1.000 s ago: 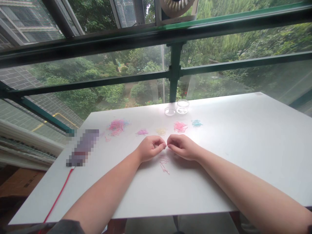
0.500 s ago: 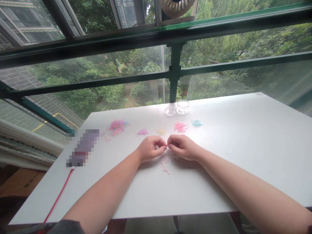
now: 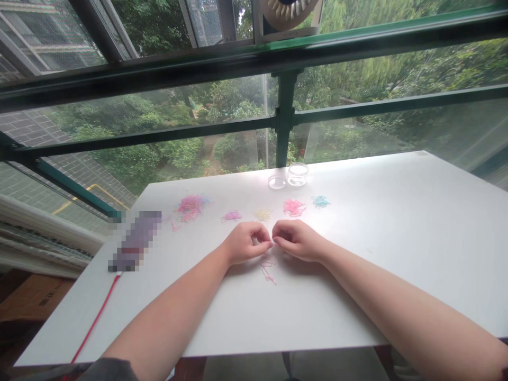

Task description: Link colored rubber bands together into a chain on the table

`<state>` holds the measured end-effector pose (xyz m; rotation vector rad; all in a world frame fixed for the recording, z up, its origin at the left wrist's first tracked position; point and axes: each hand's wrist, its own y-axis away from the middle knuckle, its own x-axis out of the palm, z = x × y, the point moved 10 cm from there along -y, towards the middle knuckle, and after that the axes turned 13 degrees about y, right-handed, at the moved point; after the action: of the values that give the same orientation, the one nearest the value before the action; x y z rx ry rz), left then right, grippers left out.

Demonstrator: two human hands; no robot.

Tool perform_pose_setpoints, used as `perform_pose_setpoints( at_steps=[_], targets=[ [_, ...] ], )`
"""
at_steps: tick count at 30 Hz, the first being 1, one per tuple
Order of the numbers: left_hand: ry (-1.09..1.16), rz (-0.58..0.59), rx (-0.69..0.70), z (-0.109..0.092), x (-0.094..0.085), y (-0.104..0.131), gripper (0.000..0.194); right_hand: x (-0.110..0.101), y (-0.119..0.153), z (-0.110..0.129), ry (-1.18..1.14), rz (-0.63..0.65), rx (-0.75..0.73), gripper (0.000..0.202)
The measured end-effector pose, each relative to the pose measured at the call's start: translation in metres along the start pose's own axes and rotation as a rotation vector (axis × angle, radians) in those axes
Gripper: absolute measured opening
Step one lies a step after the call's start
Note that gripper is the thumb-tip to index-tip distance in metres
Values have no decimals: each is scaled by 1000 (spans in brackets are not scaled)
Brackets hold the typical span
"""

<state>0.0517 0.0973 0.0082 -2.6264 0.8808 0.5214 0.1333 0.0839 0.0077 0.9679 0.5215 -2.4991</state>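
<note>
My left hand (image 3: pixel 246 242) and my right hand (image 3: pixel 298 241) meet over the middle of the table, thumbs and forefingers pinched tip to tip. Between the tips is a tiny piece of what looks like a pink rubber band, mostly hidden by my fingers. Just below, a strand of pink rubber bands (image 3: pixel 268 272), seemingly looped together, lies on the white table (image 3: pixel 317 317). Beyond my hands are small heaps of rubber bands: purple (image 3: pixel 231 215), pale yellow (image 3: pixel 262 214), pink (image 3: pixel 293 207) and teal (image 3: pixel 320 201).
A bigger mixed heap of rubber bands (image 3: pixel 191 207) lies to the left. At the back edge stand a clear round jar (image 3: pixel 297 175) and a clear lid (image 3: pixel 277 182). A blurred-out device (image 3: pixel 137 241) with a red cable (image 3: pixel 96 318) is on the left. Window rails border the far side.
My fingertips have shifted very slightly at the pinch, the right ones a touch downward. The strand and the heaps stay where they were.
</note>
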Motion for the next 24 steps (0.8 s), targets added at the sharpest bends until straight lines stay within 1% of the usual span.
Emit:
perform_pose_setpoints(
  at_steps=[19,24],
  targets=[
    [57,16,-48,6,2,1,17,0,0,2,26,-11,-22,6],
    [72,4,-52,7,1,1,13,-4,-1,5,72,-69,-32,9]
  ],
)
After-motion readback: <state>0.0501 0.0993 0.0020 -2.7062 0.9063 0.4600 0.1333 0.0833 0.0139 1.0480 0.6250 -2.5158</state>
